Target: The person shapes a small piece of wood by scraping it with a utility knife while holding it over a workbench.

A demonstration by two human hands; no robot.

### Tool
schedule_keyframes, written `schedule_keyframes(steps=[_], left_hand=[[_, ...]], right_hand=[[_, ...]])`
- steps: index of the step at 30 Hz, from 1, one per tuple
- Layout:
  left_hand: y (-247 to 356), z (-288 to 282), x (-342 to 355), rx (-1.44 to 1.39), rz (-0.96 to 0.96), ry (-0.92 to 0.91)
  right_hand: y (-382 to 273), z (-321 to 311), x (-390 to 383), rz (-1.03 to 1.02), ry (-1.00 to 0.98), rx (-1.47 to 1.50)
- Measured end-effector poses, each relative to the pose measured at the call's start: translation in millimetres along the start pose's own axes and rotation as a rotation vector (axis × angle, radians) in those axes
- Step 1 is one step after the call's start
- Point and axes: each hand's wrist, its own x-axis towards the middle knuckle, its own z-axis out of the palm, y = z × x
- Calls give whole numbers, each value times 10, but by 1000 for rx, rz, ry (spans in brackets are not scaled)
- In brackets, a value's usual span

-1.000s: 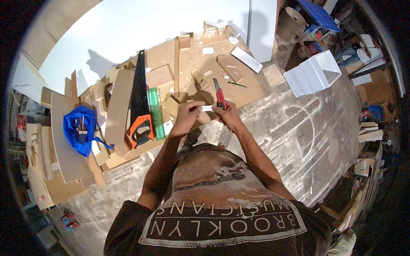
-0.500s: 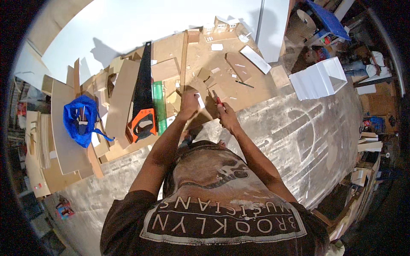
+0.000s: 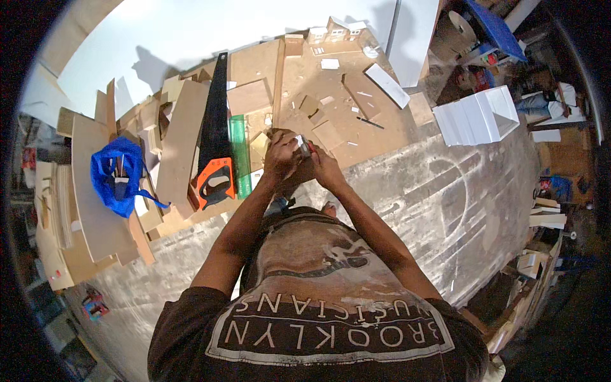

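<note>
Near the front edge of the workbench, my left hand point(image 3: 280, 158) is closed around a small white piece point(image 3: 300, 141). My right hand point(image 3: 326, 170) grips a slim red-handled cutting tool point(image 3: 311, 148), its grey end right against the white piece. The fingers partly cover both, so the tool's exact kind is hard to make out. Beyond my hands lie brown board offcuts point(image 3: 328, 135) and a dark pencil-like stick point(image 3: 370, 123). To the left of my left hand are a green transparent strip point(image 3: 240, 156) and a handsaw point(image 3: 215, 181) with an orange and black handle.
A blue bag point(image 3: 118, 178) sits on stacked boards point(image 3: 181, 143) at the left. Small model houses point(image 3: 337, 32) stand at the back of the bench, near a white strip point(image 3: 387, 86). On the right, a white box point(image 3: 474, 118) stands beyond the grey floor point(image 3: 420, 204).
My right hand has moved left and brought the red-handled tool up against the white piece. My left hand has shifted slightly, still holding that piece.
</note>
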Motion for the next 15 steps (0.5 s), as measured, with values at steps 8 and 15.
schedule_keyframes(steps=[8,15], left_hand=[[-105,-60,-14,-39,91,-33],[148,-274,131,-29,50,-40]], right_hand=[[-99,82,13,24,32,-82],[-45,193,66,52,30,-156]])
